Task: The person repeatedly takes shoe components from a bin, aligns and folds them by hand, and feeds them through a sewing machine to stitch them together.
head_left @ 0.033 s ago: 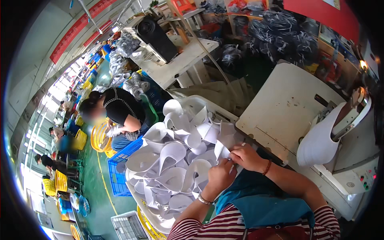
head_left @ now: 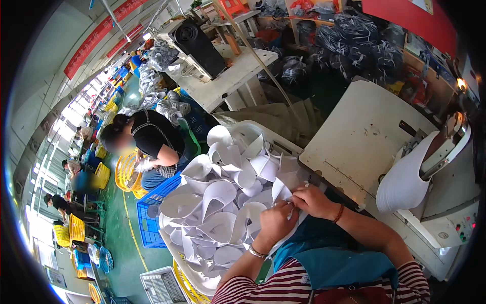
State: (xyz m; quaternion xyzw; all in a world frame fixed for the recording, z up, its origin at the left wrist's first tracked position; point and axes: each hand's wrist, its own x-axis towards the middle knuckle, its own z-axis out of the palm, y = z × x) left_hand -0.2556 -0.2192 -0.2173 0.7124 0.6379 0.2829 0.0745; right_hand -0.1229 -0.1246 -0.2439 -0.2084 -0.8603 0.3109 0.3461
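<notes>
Both my hands are together at the right side of a white tub (head_left: 286, 144). They pinch a curved white sheet piece (head_left: 280, 190), whose upper end stands up beyond my fingers. My left hand (head_left: 276, 221), with a bracelet at the wrist, is closed on its lower part. Just above and to the right, my right hand (head_left: 314, 201), with a beaded bracelet, is closed on it too. My fingers partly cover the piece. Heaped in the tub beside my hands are many similar curled white pieces (head_left: 218, 196), some looped.
At right stands a machine with a pale flat table (head_left: 364, 137); a stack of curved white pieces (head_left: 402, 182) hangs on its arm. A blue crate (head_left: 150, 223) and a grey crate (head_left: 163, 286) sit left of the tub. A seated co-worker (head_left: 157, 137) is beyond.
My left hand has shifted very slightly to the left. Both hands still pinch the white piece, and the rest looks the same.
</notes>
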